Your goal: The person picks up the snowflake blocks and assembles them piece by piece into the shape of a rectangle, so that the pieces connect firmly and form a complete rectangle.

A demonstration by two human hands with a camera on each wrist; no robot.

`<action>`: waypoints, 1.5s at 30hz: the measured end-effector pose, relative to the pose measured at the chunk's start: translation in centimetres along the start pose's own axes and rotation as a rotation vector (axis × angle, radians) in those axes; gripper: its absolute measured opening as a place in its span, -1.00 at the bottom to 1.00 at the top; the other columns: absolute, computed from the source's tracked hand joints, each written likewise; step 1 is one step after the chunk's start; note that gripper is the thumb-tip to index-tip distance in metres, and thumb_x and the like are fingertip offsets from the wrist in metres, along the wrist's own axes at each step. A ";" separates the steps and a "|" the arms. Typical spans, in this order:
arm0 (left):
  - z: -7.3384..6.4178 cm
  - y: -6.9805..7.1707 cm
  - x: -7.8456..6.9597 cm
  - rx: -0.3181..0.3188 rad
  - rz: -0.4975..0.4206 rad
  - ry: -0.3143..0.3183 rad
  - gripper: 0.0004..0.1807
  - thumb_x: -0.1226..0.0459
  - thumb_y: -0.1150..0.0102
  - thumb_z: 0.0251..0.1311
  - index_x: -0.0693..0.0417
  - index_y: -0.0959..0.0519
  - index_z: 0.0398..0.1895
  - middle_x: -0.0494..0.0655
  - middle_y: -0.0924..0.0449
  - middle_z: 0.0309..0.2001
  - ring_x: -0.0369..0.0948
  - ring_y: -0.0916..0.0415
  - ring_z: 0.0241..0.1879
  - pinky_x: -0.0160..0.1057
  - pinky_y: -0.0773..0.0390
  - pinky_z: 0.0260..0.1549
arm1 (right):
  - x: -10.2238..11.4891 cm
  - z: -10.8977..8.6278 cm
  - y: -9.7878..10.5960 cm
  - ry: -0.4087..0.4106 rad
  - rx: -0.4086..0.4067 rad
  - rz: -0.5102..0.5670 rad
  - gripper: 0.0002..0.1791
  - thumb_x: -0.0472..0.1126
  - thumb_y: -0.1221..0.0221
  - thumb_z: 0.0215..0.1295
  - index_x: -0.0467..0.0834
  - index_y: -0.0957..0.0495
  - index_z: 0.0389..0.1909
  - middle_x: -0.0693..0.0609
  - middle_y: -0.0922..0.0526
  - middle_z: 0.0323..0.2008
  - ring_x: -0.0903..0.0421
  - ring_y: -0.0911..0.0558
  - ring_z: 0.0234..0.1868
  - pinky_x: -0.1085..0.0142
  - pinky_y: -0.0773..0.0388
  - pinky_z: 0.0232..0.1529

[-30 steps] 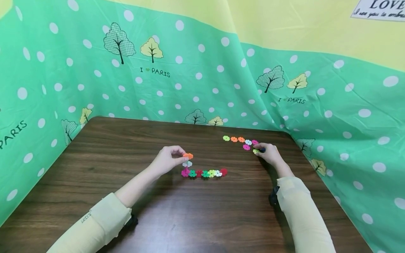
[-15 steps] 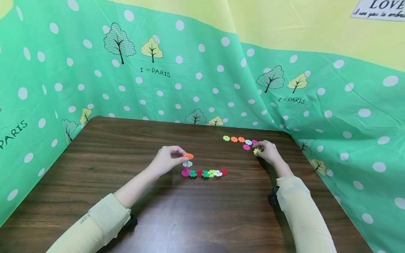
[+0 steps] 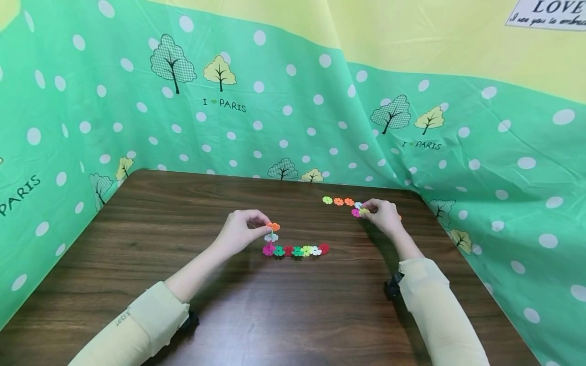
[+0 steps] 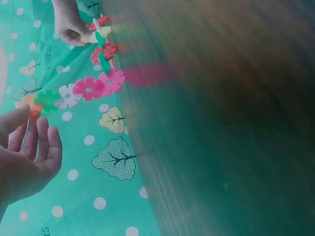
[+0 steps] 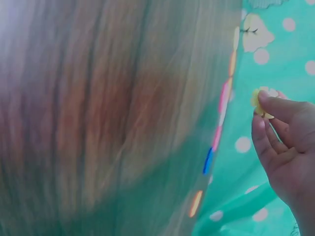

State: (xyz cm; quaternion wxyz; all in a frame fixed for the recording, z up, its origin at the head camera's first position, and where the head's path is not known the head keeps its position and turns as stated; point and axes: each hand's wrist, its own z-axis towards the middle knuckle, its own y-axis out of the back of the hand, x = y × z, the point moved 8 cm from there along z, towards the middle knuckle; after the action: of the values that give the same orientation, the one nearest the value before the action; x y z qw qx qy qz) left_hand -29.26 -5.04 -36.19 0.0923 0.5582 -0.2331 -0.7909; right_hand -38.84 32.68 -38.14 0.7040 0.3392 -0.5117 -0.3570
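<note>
My left hand (image 3: 243, 231) pinches an orange flower-shaped plastic piece (image 3: 273, 226) between thumb and fingertips. In the left wrist view, this orange piece ends an upright run of linked green (image 4: 47, 100), white (image 4: 68, 96) and magenta (image 4: 88, 89) pieces. From its foot, a row of joined green, red, yellow and white pieces runs right along the table to a red piece (image 3: 324, 249). My right hand (image 3: 385, 217) pinches a yellow flower piece (image 5: 257, 103) by its edge, raised above the table in the right wrist view.
Loose flower pieces lie near the back right: a yellow-green one (image 3: 327, 200), two orange ones (image 3: 338, 202), a white one and a magenta one (image 3: 355, 213). A blue piece (image 5: 208, 160) and another orange one (image 5: 196, 203) lie nearer the right hand. A green curtain (image 3: 284, 122) surrounds the brown table (image 3: 183, 203).
My right hand has taken up the yellow piece and moved slightly left and up with it, uncovering an orange piece at its right. My left hand keeps nearly the same place.
</note>
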 end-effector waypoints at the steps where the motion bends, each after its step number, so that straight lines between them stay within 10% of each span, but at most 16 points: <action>1: 0.0 0.0 -0.1 -0.002 0.004 -0.003 -0.93 0.23 -0.37 0.04 -0.06 -0.65 -0.42 -0.23 -0.65 -0.47 -0.25 -0.55 -0.41 -0.23 -0.51 -0.37 | 0.4 0.0 0.1 0.014 -0.007 0.007 -0.82 -0.26 -0.29 0.16 -0.23 -0.63 -0.23 -0.16 -0.68 -0.32 0.01 -0.59 -0.35 0.25 -0.51 -0.39; 24: 0.0 0.1 -0.4 -0.018 0.027 -0.034 -0.94 0.25 -0.38 0.03 -0.03 -0.67 -0.45 -0.23 -0.66 -0.50 -0.27 -0.55 -0.47 -0.27 -0.54 -0.45 | 11.0 -1.5 0.1 0.116 -0.053 0.294 -0.78 -0.18 -0.32 0.13 -0.20 -0.64 -0.23 -0.10 -0.71 -0.45 -0.05 -0.69 -0.48 0.38 -0.59 -0.51; 37: -0.1 0.0 -0.6 -0.018 0.032 -0.061 -0.94 0.27 -0.39 0.01 -0.02 -0.67 -0.46 -0.23 -0.66 -0.50 -0.28 -0.54 -0.50 -0.31 -0.55 -0.46 | 18.0 -4.4 0.0 0.134 0.071 0.575 -0.76 -0.34 -0.26 0.17 -0.39 -0.59 -0.17 -0.31 -0.67 -0.39 -0.05 -0.67 -0.52 0.03 -0.63 -0.38; 45: 0.0 0.0 -0.7 -0.024 0.036 -0.069 -0.95 0.28 -0.38 0.02 -0.02 -0.67 -0.46 -0.23 -0.66 -0.49 -0.29 -0.55 -0.50 -0.31 -0.57 -0.45 | 17.7 -4.7 -3.7 0.005 0.206 0.742 -0.72 -0.27 -0.29 0.17 -0.31 -0.57 -0.13 -0.18 -0.69 -0.37 -0.03 -0.66 -0.53 0.12 -0.65 -0.39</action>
State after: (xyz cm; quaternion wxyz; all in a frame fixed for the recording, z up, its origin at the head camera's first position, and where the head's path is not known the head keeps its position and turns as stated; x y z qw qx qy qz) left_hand -28.94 -4.71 -35.61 0.1050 0.5253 -0.2367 -0.8105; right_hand -30.94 16.31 -34.00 0.7489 0.2005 -0.6312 -0.0240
